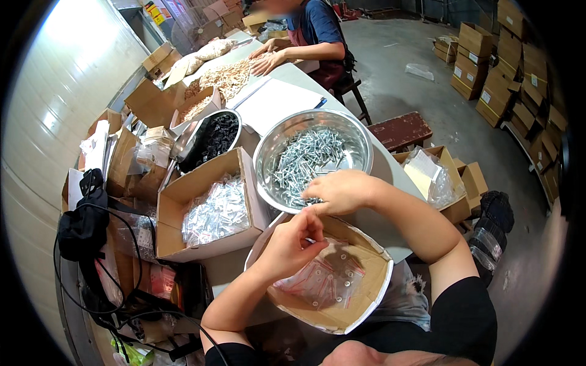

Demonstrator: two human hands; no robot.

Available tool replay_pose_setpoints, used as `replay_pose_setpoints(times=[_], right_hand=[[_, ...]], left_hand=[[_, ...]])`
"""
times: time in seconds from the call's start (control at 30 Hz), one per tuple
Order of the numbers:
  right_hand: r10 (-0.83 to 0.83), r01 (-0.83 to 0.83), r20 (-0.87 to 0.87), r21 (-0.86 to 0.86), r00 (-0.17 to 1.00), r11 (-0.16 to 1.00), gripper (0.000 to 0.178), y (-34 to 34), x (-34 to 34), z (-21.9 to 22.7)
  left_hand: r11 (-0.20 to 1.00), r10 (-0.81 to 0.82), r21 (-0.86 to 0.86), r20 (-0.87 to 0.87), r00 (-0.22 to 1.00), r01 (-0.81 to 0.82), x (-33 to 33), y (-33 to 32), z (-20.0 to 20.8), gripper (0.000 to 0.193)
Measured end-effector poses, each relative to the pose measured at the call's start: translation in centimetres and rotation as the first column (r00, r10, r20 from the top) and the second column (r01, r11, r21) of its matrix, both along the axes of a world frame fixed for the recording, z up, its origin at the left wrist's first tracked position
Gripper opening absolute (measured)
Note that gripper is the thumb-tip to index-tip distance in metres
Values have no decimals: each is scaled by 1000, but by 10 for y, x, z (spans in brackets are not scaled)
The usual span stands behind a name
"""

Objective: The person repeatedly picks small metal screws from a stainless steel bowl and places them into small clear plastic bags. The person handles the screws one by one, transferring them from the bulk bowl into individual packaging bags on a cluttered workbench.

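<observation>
My right hand [342,190] reaches over the near rim of a shiny metal bowl [364,160]. Its fingers bend down to a heap of silver screws [311,152] inside; whether they grip any is hidden. Just below and to the left, my left hand [290,245] is closed in a pinch, and I cannot make out what lies between the fingertips. Beneath it, an open cardboard box [372,287] with a white rim rests close to my lap. Small clear zip bags [326,277] with red strips lie in it, some with small round pieces showing.
Left of the bowl stands a cardboard box [174,213] of filled clear bags. Behind it sits a container of black parts [220,137]. A co-worker [317,36] handles small tan pieces [229,76] farther up the table. Open boxes [452,189] and a brown bench [400,131] are at right.
</observation>
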State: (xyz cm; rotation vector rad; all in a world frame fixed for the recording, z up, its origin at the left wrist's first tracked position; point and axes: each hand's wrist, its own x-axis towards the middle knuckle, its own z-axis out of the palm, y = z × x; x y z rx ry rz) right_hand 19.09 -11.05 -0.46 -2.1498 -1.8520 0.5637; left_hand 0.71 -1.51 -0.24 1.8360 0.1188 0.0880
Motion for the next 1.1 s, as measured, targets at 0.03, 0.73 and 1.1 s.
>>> replay_pose_setpoints(times=[0.03,0.73,1.1], right_hand=[[47,-48,-19,-60,999,997,48,1,0,5],[-61,296,-620,284,782,912,15,-3,32,11],[-123,277,-329,477,936,834,17,-2,27,7]], left_hand=[[999,-43,22,40,998,42,1,1,2,12],[998,24,62,156,988,-34,-2,7,-3,9],[956,35,283,131,991,-71,-4,7,10,10]])
